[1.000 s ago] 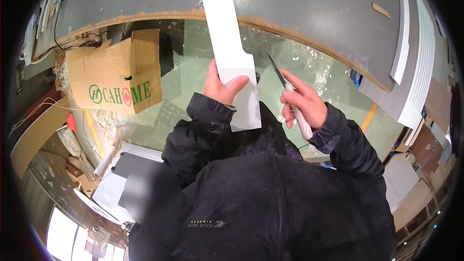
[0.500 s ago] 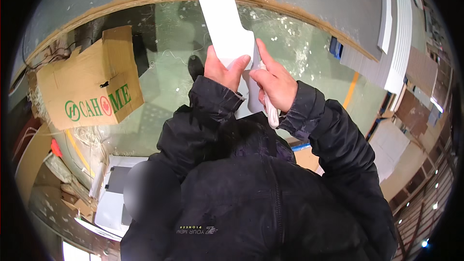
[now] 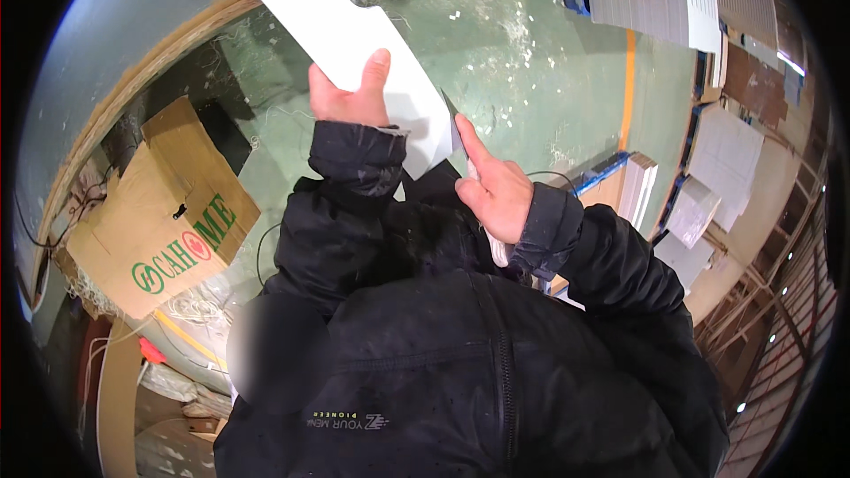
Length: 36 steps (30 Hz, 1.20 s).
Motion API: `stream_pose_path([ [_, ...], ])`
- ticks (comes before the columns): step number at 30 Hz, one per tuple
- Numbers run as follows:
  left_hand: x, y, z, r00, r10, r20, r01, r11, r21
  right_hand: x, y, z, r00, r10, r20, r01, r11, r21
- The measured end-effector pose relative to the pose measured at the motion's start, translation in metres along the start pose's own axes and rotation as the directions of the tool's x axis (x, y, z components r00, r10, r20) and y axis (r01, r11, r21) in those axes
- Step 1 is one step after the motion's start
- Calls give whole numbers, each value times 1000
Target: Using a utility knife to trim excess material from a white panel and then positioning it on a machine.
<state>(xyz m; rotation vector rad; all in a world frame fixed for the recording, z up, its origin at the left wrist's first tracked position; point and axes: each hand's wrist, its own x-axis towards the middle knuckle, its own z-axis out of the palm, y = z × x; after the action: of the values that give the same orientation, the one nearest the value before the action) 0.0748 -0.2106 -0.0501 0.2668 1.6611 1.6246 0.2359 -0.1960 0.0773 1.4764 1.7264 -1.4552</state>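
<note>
A long white flat piece (image 3: 332, 22), wider at its near end, slants from the upper left toward my body. My left hand (image 3: 352, 96) grips its left edge, thumb lying on top and fingers underneath. In my right hand (image 3: 496, 186) is a knife with a whitish wrapped handle (image 3: 498, 252). The index finger stretches forward along the knife. Its thin grey blade (image 3: 454, 124) is at the right edge of the white piece near the near end; whether it touches there I cannot tell.
A grey-topped workbench (image 3: 168, 18) with a raw wooden edge curves across the top. An open cardboard box (image 3: 168, 212) stands on the floor at left. White scraps litter the green floor (image 3: 496, 62). Stacked ribbed panels (image 3: 637, 18) lie at upper right.
The white piece has tilted leftward and both hands have shifted with my body's turn. My right hand and knife have moved down along the piece's right edge, away from my left hand.
</note>
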Motion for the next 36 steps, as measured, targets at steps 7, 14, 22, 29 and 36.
stream_pose_path([
  [7,11,-3,-1,998,12,67,-7,997,-82,-39,114,10,971,237,45,-237,972,-6],
  [14,-45,-3,-25,956,-225,189,253,957,-140,30,14,-59,985,-168,36,155,961,230],
  [22,-43,3,-10,987,-142,74,157,945,-288,92,-72,-54,950,-288,124,291,957,-10],
  [29,-46,4,-9,970,-244,3,239,949,-205,65,-115,-60,974,-106,201,186,879,-438],
  [36,-45,3,-8,958,-285,19,283,939,-193,64,-95,-78,916,-316,247,399,775,-490],
])
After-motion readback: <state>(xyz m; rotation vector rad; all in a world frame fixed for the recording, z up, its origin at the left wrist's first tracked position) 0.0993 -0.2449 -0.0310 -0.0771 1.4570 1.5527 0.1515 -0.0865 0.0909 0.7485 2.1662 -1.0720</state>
